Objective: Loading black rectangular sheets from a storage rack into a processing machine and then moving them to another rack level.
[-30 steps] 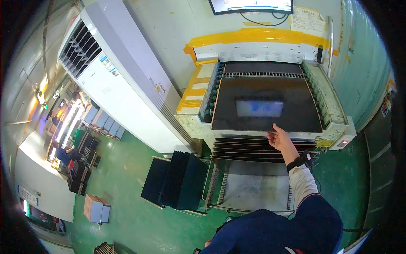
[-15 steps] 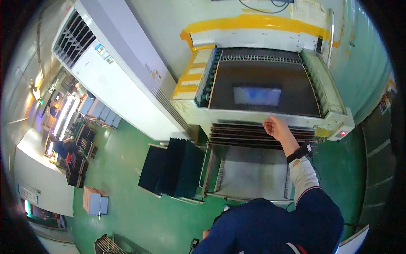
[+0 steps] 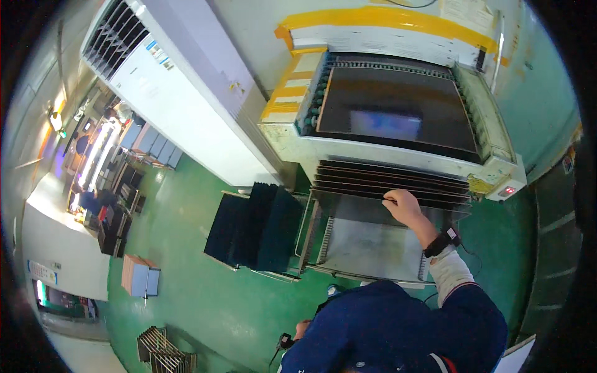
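My right hand [image 3: 404, 206] is over the rack in front of the machine, fingers pinched together at the upper edge of the nearest dark panel [image 3: 354, 204]. More thin dark panels stand behind it in a row in the metal rack [image 3: 373, 248]. On the roller machine [image 3: 385, 146] lies a large dark flat panel [image 3: 398, 99], with a bluish reflection on its surface. My left hand [image 3: 303, 329] is low beside my body, mostly hidden by my dark sleeve, so its fingers do not show. Both wrists carry black straps with small devices.
Left of the rack stands a cart [image 3: 255, 230] packed with dark panels. A tall white air conditioner [image 3: 193, 93] rises behind it. Farther left are a small stack of boards [image 3: 142, 275] and an empty-looking wire rack [image 3: 165, 351]. People sit at a lit bench at the far left.
My right hand has come down and nearer, from the machine's front edge to the panels in the rack. The view has shifted slightly. The large panel remains on the rollers.
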`<state>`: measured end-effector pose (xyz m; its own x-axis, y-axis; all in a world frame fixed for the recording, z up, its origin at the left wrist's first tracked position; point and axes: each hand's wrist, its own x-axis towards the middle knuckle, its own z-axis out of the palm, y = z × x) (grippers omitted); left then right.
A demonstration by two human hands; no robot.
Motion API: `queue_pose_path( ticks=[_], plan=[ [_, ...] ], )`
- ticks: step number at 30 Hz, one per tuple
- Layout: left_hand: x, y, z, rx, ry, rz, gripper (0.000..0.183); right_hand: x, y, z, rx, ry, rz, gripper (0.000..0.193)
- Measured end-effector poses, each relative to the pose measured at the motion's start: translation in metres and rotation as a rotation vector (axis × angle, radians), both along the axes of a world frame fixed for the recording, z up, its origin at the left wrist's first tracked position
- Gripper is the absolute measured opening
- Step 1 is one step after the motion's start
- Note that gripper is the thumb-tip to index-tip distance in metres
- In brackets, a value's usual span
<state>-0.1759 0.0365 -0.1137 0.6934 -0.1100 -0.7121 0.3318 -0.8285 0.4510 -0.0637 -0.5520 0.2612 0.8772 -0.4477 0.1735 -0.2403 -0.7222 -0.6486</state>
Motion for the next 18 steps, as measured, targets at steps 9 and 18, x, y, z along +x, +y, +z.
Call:
queue_pose_path(
  ticks=[9,18],
  plan=[
    [0.014,-0.036,0.109,-0.048,0.143,0.233,0.032,0.004,0.012,-0.017,-0.216,0.424,-0.018,0.024],
    [0.002,-0.029,0.116,0.138,0.075,-0.008,0.032,0.025,0.009,-0.033,-0.261,0.705,-0.042,0.029]
  ],
)
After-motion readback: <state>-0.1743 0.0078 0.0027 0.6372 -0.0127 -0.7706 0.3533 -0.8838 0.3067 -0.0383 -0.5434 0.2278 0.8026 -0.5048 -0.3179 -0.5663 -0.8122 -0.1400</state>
